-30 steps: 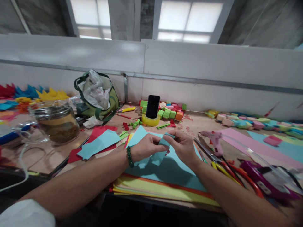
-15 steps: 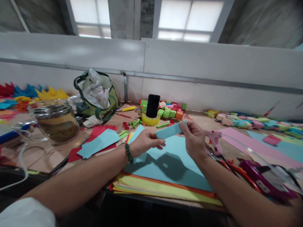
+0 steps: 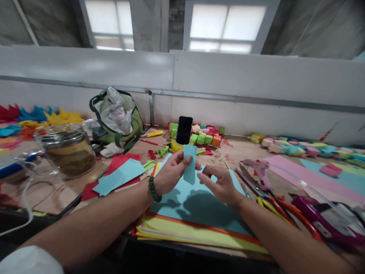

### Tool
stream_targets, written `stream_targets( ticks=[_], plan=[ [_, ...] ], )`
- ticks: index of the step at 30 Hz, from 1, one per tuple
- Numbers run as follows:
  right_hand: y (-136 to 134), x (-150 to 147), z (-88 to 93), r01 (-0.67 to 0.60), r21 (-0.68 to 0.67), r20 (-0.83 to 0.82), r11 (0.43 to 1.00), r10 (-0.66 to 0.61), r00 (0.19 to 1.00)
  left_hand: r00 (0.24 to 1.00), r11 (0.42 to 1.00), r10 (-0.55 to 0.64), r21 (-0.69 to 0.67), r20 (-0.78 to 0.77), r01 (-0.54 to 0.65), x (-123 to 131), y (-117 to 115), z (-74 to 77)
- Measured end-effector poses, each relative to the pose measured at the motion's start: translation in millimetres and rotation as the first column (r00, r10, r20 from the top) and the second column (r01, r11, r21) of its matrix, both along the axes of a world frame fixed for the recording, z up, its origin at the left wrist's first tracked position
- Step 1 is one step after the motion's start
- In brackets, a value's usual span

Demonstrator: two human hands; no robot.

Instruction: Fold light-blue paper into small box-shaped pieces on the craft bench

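Note:
My left hand (image 3: 168, 176), with a green bead bracelet (image 3: 154, 189) at the wrist, is closed on a light blue paper strip (image 3: 189, 169) that stands upright, pinched between thumb and fingers. Just right of the strip is my right hand (image 3: 222, 186), its thumb and curled fingers apart with nothing seen between them. Beneath both hands lies a blue paper sheet (image 3: 185, 207), on top of a stack of yellow and orange paper (image 3: 199, 230). Both hands cast shadows on the blue sheet.
Left of the stack lie blue paper pieces (image 3: 121, 176) on red paper. A glass jar (image 3: 68, 152) and a bag (image 3: 134, 118) stand farther left. Behind the strip, a phone (image 3: 184, 129) leans upright. On the right are scissors (image 3: 251, 184), a pink glue gun (image 3: 259, 171) and pliers (image 3: 302, 217).
The strip has turned from lying across both hands to upright in my left hand. My right hand has let go of it and moved down and slightly left.

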State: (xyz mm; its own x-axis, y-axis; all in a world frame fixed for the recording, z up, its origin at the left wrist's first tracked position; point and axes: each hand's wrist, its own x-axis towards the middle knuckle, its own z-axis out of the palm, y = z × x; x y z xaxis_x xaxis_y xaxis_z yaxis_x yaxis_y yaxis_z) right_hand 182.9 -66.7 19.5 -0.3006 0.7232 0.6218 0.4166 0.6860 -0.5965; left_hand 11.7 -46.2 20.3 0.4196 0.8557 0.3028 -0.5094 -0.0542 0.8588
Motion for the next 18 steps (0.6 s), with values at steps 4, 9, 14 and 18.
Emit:
stream_targets(
  ticks=[4, 9, 14, 18],
  plan=[
    [-3.0, 12.8, 14.9, 0.056, 0.125, -0.142, 0.991, -0.038, 0.989, 0.991, 0.981, -0.021, 0.187, -0.132, 0.046, -1.7, -4.2, 0.9],
    [-13.8, 12.3, 30.5, -0.064, 0.267, -0.106, 0.962, 0.095, 0.990, 0.971, 0.945, -0.059, 0.302, -0.232, 0.129, 0.5, -9.9, 1.6],
    [-19.4, 7.5, 34.3, -0.087, 0.264, -0.061, 0.960, 0.107, 0.992, 0.941, 0.931, 0.008, 0.346, -0.338, 0.116, -1.2, -10.2, -2.6],
    [-20.2, 6.2, 34.8, -0.071, 0.282, -0.051, 0.957, 0.089, 0.995, 0.915, 0.876, 0.117, 0.474, -0.387, 0.088, -3.7, -8.0, -6.0]
  ],
)
